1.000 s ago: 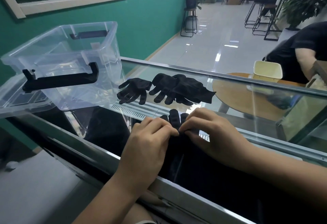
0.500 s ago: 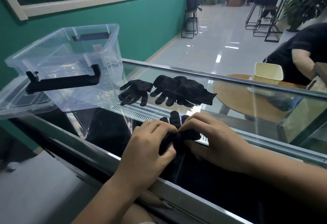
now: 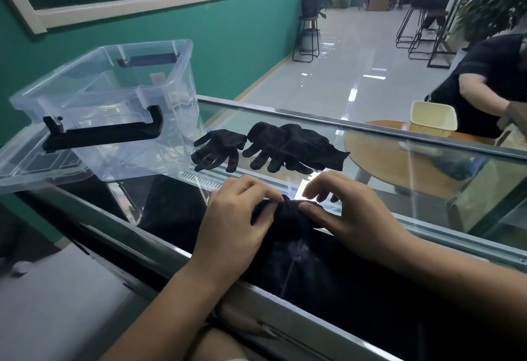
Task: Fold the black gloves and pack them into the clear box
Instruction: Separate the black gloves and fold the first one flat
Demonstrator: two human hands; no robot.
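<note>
We see a glass tabletop with metal edging carrying a clear plastic box with black handles, three flat black gloves beside it, and a bunched black glove nearer us.

Both forearms are bare from the wrist back to the lower edge of the picture — no sleeve, cuff or watch shows on either one. The left hand and the right hand are bare too, with no glove, ring or bracelet on them. The fingers are slender, and the nails (so far as they show) are short and unpainted. Below the left forearm, at the very bottom of the picture, a bare rounded part of the body shows — probably a knee or thigh, though it cannot be told for sure — with a thin pale edge of cloth just beneath it.
</note>
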